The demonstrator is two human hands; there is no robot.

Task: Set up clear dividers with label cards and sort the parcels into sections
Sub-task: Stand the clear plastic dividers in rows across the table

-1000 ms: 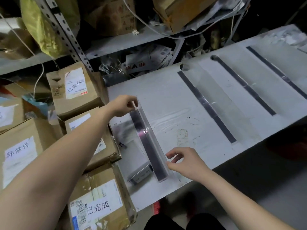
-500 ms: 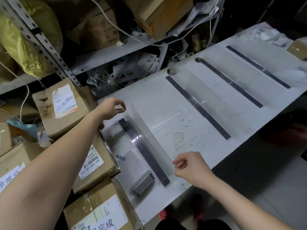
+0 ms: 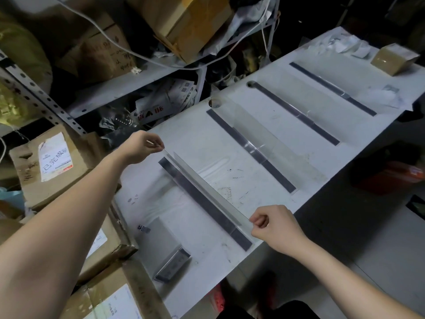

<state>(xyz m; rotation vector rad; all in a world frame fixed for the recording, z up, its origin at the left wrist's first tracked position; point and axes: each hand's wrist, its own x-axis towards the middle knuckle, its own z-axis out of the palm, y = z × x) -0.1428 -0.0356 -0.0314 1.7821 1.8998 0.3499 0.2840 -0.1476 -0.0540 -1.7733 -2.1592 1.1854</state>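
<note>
I am pinching the clear divider (image 3: 211,189) at both ends, with my left hand (image 3: 140,146) on its far end and my right hand (image 3: 273,226) on its near end. The fingers of both hands are curling tight on the thin top edge. The divider is standing on the white, scuffed counter (image 3: 195,143), left of the next divider (image 3: 271,143), with its dark base strip (image 3: 204,203) lying flat. It looks like thin, glossy, stiff plastic. I am judging it light, slippery and likely to flex mid-span, so the ends seem the best hold. A small clear card holder (image 3: 170,256) is lying near-left, and labelled cardboard parcels (image 3: 53,162) are sitting beyond the counter's left edge.
</note>
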